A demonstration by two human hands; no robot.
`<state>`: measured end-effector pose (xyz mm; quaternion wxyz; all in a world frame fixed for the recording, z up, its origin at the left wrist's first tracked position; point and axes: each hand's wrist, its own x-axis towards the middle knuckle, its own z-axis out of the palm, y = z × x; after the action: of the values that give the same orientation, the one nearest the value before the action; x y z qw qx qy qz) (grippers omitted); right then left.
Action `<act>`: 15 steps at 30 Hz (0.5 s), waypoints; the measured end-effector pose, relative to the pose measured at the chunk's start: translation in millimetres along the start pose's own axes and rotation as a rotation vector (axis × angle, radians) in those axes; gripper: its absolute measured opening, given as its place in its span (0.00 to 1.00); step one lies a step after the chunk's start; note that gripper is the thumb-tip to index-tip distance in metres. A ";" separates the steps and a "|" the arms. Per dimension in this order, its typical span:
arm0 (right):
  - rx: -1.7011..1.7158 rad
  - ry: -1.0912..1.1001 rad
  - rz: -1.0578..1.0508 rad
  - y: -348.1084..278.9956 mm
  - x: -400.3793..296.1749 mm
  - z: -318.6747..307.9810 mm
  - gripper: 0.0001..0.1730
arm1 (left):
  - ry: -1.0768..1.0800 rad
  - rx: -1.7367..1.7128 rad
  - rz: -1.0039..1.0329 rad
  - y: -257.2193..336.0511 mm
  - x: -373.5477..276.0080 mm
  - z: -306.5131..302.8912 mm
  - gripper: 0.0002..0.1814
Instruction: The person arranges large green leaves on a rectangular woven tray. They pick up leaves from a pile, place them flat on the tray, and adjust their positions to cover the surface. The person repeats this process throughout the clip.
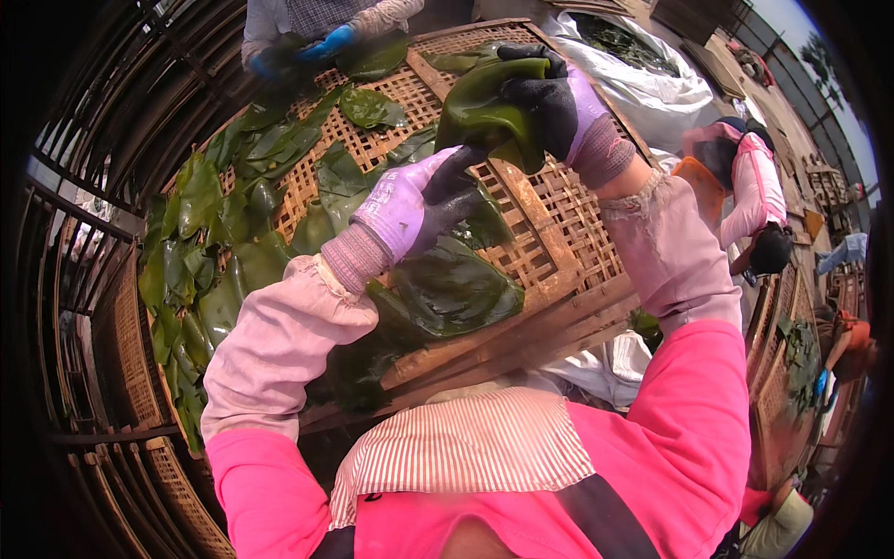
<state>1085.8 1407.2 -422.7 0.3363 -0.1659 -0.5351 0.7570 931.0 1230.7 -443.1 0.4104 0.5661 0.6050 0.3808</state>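
A broad, wet green sheet of seaweed (482, 105) hangs curled from my right hand (552, 105), whose black-coated fingers grip its edge. My left hand (426, 202), in a lilac glove with black fingers, reaches in just below that sheet; whether its fingertips pinch the sheet's lower edge cannot be told. Under both hands lies a woven bamboo tray (576, 216) with a wooden frame. Flat, glossy seaweed pieces (258, 269) overlap across its left part, and a large dark piece (454, 286) lies beneath my left hand near the tray's front edge.
Across the tray, another person's blue-gloved hands (328, 43) handle seaweed. White sacks (628, 77) stand behind the tray at right, one holding seaweed. Metal racks (84, 230) and more woven trays (185, 496) stand at left. Several people work at right, one in pink (754, 182).
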 end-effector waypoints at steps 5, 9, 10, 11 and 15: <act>-0.300 -0.110 -0.201 -44.6 -25.2 -74.9 0.19 | 0.111 0.999 -0.409 -45.5 39.1 1.0 0.32; -0.316 -0.241 -0.152 -51.0 -43.3 -94.7 0.20 | 0.031 0.980 -0.624 -77.0 63.9 11.8 0.23; -0.335 -0.308 -0.150 -49.3 -46.0 -96.0 0.20 | 0.030 0.955 -0.645 -80.0 67.2 10.7 0.21; -0.289 -0.331 -0.142 -47.6 -47.8 -97.0 0.20 | 0.004 0.922 -0.601 -80.5 67.2 5.3 0.21; -0.223 -0.354 -0.163 -44.3 -45.2 -93.7 0.20 | 0.191 0.369 -0.535 -61.1 70.9 -38.5 0.30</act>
<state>1190.3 1450.5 -421.6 0.2770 -0.0229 -0.6779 0.6806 870.9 1297.4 -490.0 0.3279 0.4137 0.8266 0.1951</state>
